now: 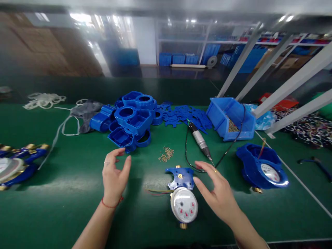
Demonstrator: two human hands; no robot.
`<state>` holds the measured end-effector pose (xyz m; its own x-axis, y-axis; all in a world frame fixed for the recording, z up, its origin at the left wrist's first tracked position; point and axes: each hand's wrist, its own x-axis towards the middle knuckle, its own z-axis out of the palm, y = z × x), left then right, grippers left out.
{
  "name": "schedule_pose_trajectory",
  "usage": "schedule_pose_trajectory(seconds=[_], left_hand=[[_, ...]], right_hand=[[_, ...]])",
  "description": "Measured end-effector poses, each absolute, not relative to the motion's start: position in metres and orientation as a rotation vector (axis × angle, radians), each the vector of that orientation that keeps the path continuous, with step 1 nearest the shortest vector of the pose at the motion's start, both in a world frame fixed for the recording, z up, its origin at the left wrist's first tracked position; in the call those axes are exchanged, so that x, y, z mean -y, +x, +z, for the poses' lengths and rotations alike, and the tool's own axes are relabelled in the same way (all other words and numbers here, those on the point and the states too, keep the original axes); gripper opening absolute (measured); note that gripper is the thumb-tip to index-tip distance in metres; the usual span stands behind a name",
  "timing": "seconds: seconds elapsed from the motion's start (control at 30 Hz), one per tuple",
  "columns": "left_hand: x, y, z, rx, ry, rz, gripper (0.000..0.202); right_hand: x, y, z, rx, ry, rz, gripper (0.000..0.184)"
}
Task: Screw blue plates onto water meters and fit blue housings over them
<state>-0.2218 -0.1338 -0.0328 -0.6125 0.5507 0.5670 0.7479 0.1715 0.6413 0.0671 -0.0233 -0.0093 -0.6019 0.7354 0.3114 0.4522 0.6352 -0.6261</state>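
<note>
Head view: water meter (183,197) lies lengthwise toward the viewer; both hands (114,178) spread, empty.

This is a factory assembly floor, a workshop where water meters are put together. A long desk (64,193) covered in green matting carries a heap of blue plastic housings (129,119) near its far edge, flat blue plastic plates (185,116) beside them, and a blue parts bin (230,117) with small brass pieces inside. A powered screwdriver (199,140) on a cable lies by a scatter of brass screws (166,154). Water meters (183,204) sit along the near edge. Behind the desk stand metal shelves (186,41) stacked with blue crates (177,58), and brown cardboard boxes (38,45) fill the far left.
</note>
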Motion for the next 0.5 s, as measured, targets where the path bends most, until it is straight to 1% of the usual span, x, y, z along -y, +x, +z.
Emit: schedule_pose_trajectory(seconds=[0.17,0.33,0.5], left_hand=[[0.139,-0.190,-0.049,2.306,-1.541,-1.633,0.013],[0.151,-0.154,-0.071,2.339,-1.586,-1.792,0.018],[0.152,-0.152,-0.085,2.377,-1.370,-2.035,0.024]], right_hand=[[0.018,0.061,-0.016,2.220,-0.971,0.711,0.028],[0.024,0.059,-0.019,2.237,-0.971,0.791,0.025],[0.014,0.057,-0.015,2.245,-0.945,0.769,0.019]])
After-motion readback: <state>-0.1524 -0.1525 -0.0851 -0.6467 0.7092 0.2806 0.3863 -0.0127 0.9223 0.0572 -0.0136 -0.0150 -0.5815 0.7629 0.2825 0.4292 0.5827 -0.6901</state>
